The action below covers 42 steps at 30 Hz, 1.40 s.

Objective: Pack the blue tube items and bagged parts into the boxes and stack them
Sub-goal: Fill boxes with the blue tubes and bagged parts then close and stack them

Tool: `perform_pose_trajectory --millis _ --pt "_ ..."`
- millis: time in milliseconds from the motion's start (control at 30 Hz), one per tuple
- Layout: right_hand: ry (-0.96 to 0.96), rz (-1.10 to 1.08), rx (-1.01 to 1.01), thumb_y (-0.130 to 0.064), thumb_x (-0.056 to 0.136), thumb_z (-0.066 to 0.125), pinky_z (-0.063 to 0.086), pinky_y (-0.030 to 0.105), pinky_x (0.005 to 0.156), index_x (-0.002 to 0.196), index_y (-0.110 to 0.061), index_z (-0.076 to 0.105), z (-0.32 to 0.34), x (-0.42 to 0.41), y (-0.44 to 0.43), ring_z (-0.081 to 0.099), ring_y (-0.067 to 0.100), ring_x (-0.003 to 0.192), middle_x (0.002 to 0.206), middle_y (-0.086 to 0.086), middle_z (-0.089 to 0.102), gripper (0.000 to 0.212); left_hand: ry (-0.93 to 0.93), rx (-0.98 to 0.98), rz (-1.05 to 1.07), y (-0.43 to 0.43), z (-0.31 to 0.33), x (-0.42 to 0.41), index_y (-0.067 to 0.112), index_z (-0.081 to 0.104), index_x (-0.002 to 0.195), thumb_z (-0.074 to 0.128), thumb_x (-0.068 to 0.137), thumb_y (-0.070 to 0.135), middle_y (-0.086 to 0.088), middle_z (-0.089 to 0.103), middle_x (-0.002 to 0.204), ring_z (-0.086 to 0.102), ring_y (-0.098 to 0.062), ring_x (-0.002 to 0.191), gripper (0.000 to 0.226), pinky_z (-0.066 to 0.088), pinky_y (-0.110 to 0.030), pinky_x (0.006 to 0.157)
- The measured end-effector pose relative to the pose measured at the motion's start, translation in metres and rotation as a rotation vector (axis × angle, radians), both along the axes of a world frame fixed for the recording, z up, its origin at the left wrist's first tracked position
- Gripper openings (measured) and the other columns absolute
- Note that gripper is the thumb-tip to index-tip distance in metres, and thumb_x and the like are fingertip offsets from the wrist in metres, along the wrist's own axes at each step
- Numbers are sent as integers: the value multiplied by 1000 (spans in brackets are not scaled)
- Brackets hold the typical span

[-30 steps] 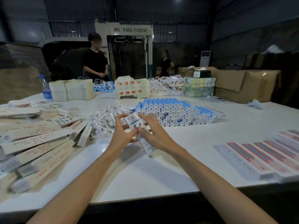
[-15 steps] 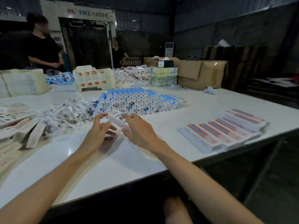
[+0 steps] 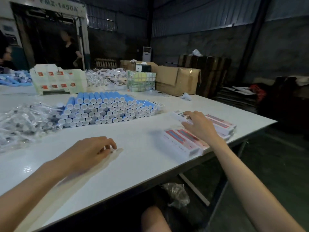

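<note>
Lying heaped at the far left of the desk [image 3: 133, 164] are the bagged parts [image 3: 25, 121], and the left grip [image 3: 91, 152] is hovering to their right, nearer the person, fingers loosely curled and holding nothing that the blur lets me see. The blue tubes [image 3: 107, 108] are lying stacked beyond it, long axes running away from the person and white caps facing the grip, so the left one is looking nearer for the next pick. Further right, the right grip [image 3: 199, 125] is pressing released, spread fingers on a white box [image 3: 178, 114] among the packed boxes [image 3: 182, 141].
</note>
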State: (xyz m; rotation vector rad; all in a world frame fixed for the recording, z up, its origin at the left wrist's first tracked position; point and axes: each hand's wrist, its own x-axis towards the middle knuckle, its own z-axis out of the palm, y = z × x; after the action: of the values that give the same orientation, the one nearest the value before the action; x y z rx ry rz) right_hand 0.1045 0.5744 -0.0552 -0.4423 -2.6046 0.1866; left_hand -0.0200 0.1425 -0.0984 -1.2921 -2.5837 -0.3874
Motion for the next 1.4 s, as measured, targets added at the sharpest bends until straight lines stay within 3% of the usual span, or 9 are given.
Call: perform_pose_trajectory --millis 200,467,600,700,833,967,1167,1267,1400 --pt "-50 -113 37 -47 100 63 49 40 98 141 -28 55 -10 21 48 56 24 123 135 5 59 46 1 -33 -32 15 -10 -4 51 57 128 45 111 38 28 51 119 49 10 101 24 49 -28 83" --pt "-145 -185 196 -39 105 56 33 47 121 147 -23 52 -15 27 59 45 25 141 152 5 49 45 -142 84 -61 10 -25 -4 54 58 129 45 113 37 34 47 120 46 8 118 27 47 -25 89" --pt "-145 -215 224 -34 106 54 35 47 121 148 -20 50 -13 29 53 45 26 141 152 6 50 45 -161 94 -59 9 -26 -4 53 59 132 46 112 38 32 48 119 45 9 119 28 48 -29 94" --pt "26 -162 227 -29 105 57 44 43 111 143 -17 56 -8 18 31 53 26 131 144 7 57 39 -168 92 -60 9 -25 -4 53 59 131 47 112 39 33 48 118 45 10 118 27 47 -26 93" --pt "319 106 -10 -20 104 56 54 38 87 121 -18 69 6 -24 -42 66 21 98 111 3 73 22 -141 75 -30 9 -16 3 50 63 123 52 111 36 27 54 111 52 8 106 22 49 -28 86" --pt "430 440 -318 -8 99 58 54 41 74 102 -14 73 16 -71 -143 64 25 71 77 3 70 16 -65 112 76 8 -7 14 39 71 118 58 106 30 20 65 109 61 -3 103 20 54 -37 86" --pt "340 725 -631 -5 100 55 53 43 70 101 -11 71 2 -126 -268 66 24 72 79 5 69 17 -7 95 398 4 5 18 22 69 84 62 88 25 6 67 83 63 -27 86 8 45 -34 67" --pt "272 739 -713 -3 100 54 52 42 72 102 -11 70 -28 -141 -295 63 22 74 85 4 70 18 3 138 526 -7 12 17 16 65 74 58 91 24 2 63 70 59 -29 75 20 44 -37 64" --pt "182 717 -833 -1 96 54 46 31 67 97 -18 72 -54 -156 -291 59 17 70 78 2 67 24 43 116 612 -32 35 15 23 68 93 55 99 25 4 70 89 64 -25 87 15 42 -36 70"
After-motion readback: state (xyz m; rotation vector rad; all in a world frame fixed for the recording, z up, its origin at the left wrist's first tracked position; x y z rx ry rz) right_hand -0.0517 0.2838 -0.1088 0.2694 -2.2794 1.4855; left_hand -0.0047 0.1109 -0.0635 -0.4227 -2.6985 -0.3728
